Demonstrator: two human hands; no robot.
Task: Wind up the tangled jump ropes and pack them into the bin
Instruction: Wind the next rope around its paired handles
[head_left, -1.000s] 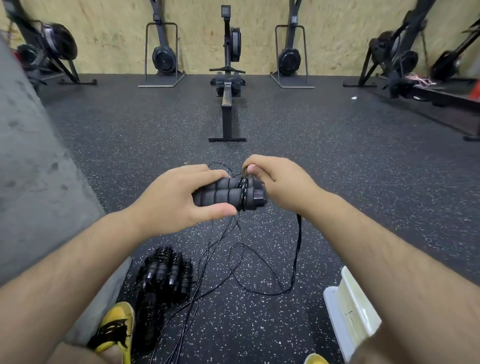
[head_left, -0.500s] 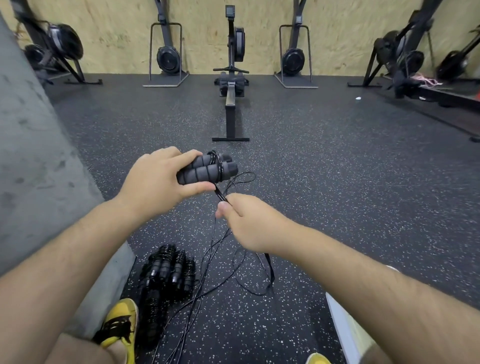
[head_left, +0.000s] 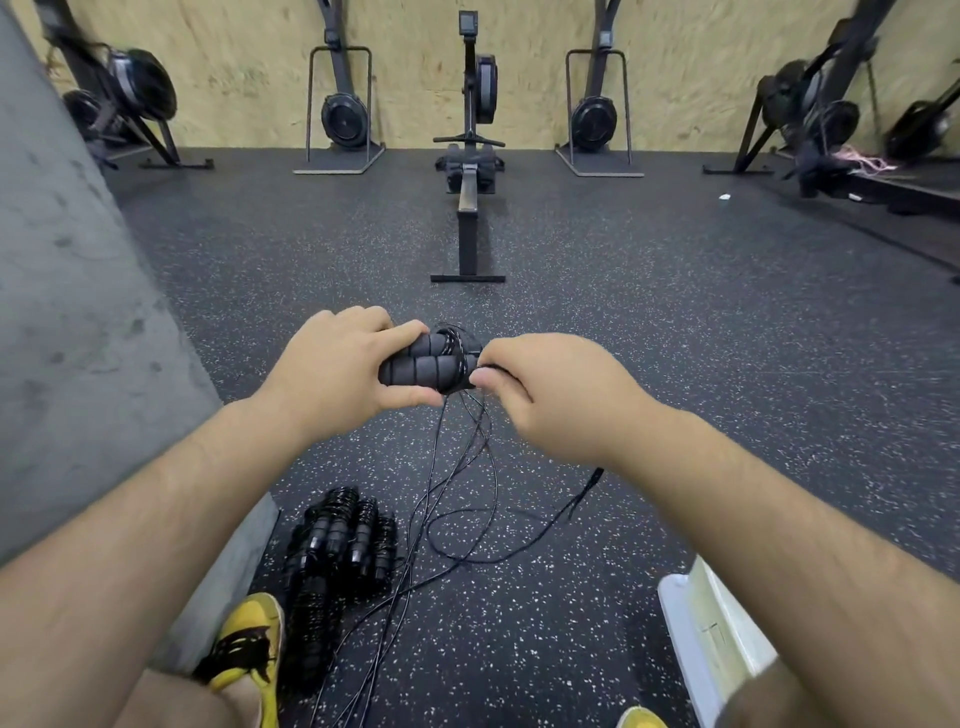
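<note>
My left hand (head_left: 337, 371) grips the two black foam handles of a jump rope (head_left: 423, 364), held side by side with thin black cord wound round their right end. My right hand (head_left: 550, 395) pinches the cord right at that end. The loose cord (head_left: 467, 499) hangs from the handles and loops on the floor below. A pile of wound black jump ropes (head_left: 337, 540) lies on the floor near my left foot. The white bin (head_left: 691, 629) shows at the lower right, mostly hidden behind my right forearm.
A grey concrete block (head_left: 67, 338) rises along the left. A rowing machine (head_left: 470, 171) stands straight ahead on the speckled rubber floor, with more machines along the plywood wall. My yellow shoe (head_left: 249, 644) is at the bottom left.
My right hand dropped below the handles with the cord, then came back up to their right end. More cord is wound on, and the loop on the floor has shrunk.
</note>
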